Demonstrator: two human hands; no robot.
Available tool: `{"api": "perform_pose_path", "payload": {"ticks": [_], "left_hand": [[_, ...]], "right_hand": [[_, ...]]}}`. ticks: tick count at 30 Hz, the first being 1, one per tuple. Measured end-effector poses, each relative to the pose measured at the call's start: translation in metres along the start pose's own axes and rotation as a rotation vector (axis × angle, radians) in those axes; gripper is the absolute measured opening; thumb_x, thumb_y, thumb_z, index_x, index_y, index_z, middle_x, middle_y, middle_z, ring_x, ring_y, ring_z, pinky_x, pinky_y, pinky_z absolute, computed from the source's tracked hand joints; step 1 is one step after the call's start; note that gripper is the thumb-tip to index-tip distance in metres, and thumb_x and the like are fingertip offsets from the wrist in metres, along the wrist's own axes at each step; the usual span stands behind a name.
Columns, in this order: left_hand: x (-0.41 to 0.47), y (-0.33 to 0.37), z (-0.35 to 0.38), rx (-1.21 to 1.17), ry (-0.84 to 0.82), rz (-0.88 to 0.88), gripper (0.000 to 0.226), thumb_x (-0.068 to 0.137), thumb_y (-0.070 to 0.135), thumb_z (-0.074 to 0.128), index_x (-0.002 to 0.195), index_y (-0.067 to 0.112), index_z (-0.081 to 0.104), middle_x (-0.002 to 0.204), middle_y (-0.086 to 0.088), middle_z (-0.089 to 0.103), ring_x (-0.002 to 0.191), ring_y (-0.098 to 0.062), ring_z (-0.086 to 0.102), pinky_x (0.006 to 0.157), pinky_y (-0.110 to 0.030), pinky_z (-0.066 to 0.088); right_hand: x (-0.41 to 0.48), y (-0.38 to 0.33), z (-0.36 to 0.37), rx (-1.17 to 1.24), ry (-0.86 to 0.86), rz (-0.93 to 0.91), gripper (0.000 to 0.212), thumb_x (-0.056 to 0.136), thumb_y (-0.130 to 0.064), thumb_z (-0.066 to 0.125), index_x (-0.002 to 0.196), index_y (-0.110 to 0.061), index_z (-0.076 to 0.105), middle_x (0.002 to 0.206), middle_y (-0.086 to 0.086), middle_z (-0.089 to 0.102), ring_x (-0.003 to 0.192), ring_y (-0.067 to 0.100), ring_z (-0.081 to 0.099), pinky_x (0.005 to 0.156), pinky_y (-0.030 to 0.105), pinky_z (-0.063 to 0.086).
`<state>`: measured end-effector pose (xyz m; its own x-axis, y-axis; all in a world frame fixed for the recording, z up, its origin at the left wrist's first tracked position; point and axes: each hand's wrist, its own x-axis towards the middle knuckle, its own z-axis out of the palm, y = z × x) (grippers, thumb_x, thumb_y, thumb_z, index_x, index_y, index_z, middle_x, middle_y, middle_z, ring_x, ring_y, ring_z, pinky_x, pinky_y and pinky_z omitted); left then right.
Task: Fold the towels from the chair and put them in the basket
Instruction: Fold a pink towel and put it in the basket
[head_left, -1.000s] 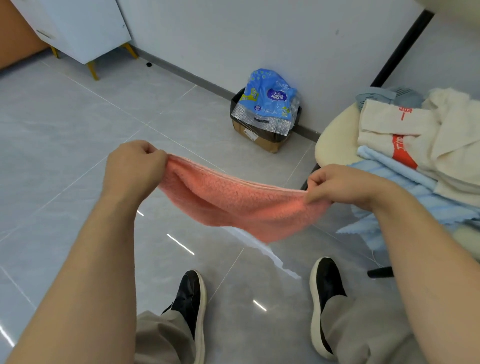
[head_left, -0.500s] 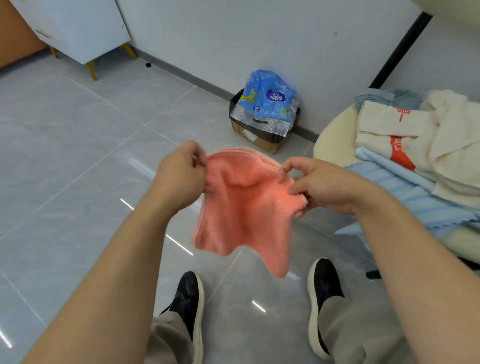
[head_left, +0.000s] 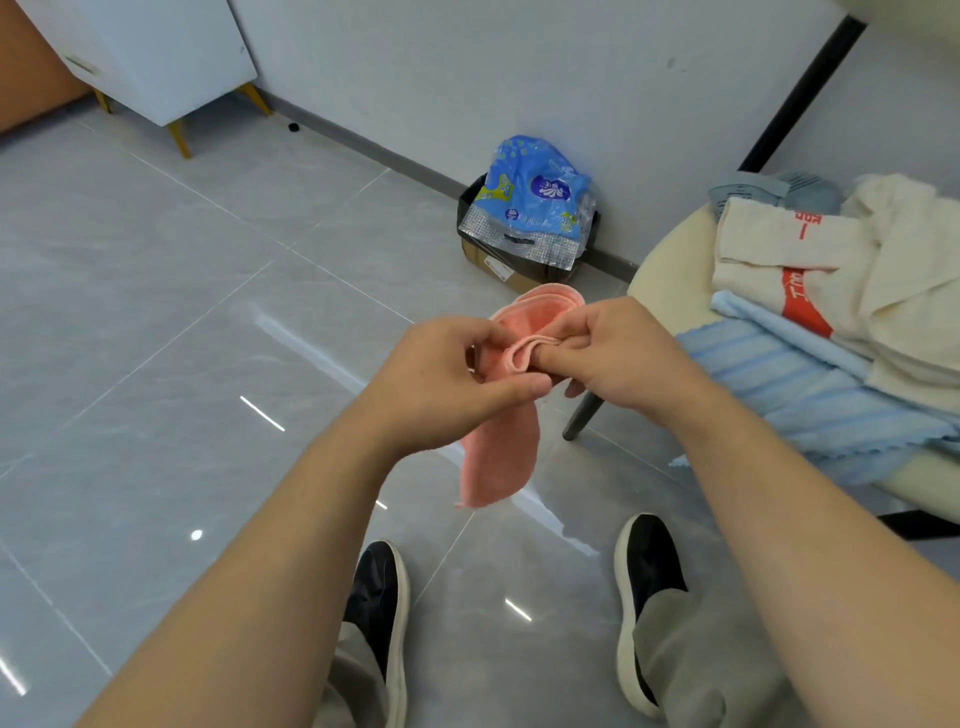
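Fingers of my left hand and right hand pinch the pink towel corners together, mid-air beside the chair, so the halves hang matched. Basket not visible.

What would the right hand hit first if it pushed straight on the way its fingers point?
The right hand would press into the pink towel it pinches; just behind that is the left hand, gripping the same bunched edge, seemingly almost touching.
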<state>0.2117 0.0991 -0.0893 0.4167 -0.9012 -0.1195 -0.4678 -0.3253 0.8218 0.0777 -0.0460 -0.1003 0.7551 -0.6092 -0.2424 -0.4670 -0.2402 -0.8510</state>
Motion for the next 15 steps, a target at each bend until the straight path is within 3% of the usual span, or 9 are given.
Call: {"api": "perform_pose_path", "payload": {"ticks": [3, 5, 8, 12, 15], "left_hand": [[0.002, -0.002, 0.003, 0.145, 0.054, 0.099, 0.041, 0.067, 0.051, 0.086, 0.102, 0.034, 0.073, 0.084, 0.013, 0.068, 0.080, -0.004, 0.064, 0.075, -0.028, 0.053], [0.005, -0.005, 0.004, 0.243, 0.117, 0.153, 0.028, 0.078, 0.040, 0.082, 0.102, 0.028, 0.075, 0.079, 0.017, 0.062, 0.076, -0.003, 0.057, 0.069, -0.016, 0.044], [0.007, -0.010, 0.001, 0.302, 0.174, 0.193, 0.013, 0.090, 0.025, 0.070, 0.100, 0.022, 0.078, 0.079, 0.012, 0.064, 0.076, -0.006, 0.055, 0.068, -0.021, 0.039], [0.005, -0.014, -0.013, 0.308, 0.172, 0.201, 0.015, 0.086, 0.018, 0.074, 0.098, 0.025, 0.080, 0.083, 0.007, 0.068, 0.079, -0.007, 0.059, 0.075, -0.024, 0.044], [0.006, -0.021, -0.027, 0.363, 0.190, 0.182, 0.014, 0.084, 0.019, 0.075, 0.095, 0.027, 0.081, 0.082, 0.008, 0.067, 0.079, -0.010, 0.061, 0.077, -0.027, 0.046]], "right_hand": [[0.001, 0.001, 0.002, -0.087, 0.047, -0.034, 0.015, 0.084, -0.033, 0.077, 0.083, -0.019, 0.077, 0.063, -0.003, 0.073, 0.059, 0.004, 0.067, 0.063, 0.027, 0.052], [0.001, -0.001, 0.004, -0.059, 0.013, -0.040, 0.019, 0.085, -0.034, 0.077, 0.081, -0.015, 0.076, 0.065, -0.002, 0.074, 0.063, 0.009, 0.071, 0.068, 0.028, 0.055], [-0.001, -0.002, 0.008, -0.099, -0.109, -0.041, 0.027, 0.089, -0.035, 0.073, 0.081, -0.010, 0.071, 0.065, 0.002, 0.074, 0.062, 0.018, 0.073, 0.068, 0.031, 0.058], [-0.004, 0.010, 0.005, -0.486, -0.337, 0.092, 0.026, 0.089, -0.045, 0.067, 0.088, -0.019, 0.065, 0.062, -0.002, 0.073, 0.054, 0.015, 0.071, 0.066, 0.034, 0.060], [-0.002, 0.021, 0.003, -0.710, -0.285, 0.110, 0.016, 0.092, -0.039, 0.062, 0.106, -0.031, 0.061, 0.074, -0.006, 0.072, 0.071, 0.017, 0.072, 0.072, 0.034, 0.059]]}}
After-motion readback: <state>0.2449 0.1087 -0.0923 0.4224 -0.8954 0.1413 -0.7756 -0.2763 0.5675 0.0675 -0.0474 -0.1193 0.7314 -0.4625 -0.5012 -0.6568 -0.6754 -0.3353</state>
